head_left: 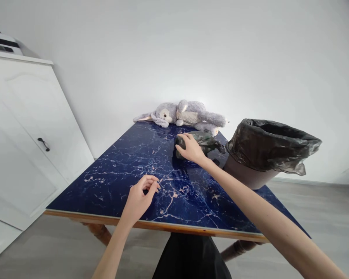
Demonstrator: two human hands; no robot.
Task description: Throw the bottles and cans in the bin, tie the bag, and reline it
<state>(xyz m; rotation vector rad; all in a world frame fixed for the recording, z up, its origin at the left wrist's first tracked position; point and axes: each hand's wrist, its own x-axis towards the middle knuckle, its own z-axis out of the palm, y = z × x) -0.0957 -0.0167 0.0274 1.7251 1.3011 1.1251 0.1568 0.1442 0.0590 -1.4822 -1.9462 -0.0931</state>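
Observation:
My right hand [191, 149] reaches across the table and grips the left end of a filled black plastic garbage bag [205, 140]. The bag lies on its side, with its gathered, knotted-looking end pointing right towards the bin. Some of the bag is hidden behind my hand. My left hand [142, 193] hovers over the near part of the table, fingers loosely curled and the thumb a little apart, holding nothing. Just right of the bag stands a brownish bin [247, 174] lined with a black bin liner [258, 151], whose edge folds over the rim.
The table [113, 174] has a dark blue marbled top and a wooden edge. A grey plush rabbit [189, 112] lies along its far edge, against the white wall. On the left stands a white cabinet [31, 135] with a printer-like device [2, 42] on top.

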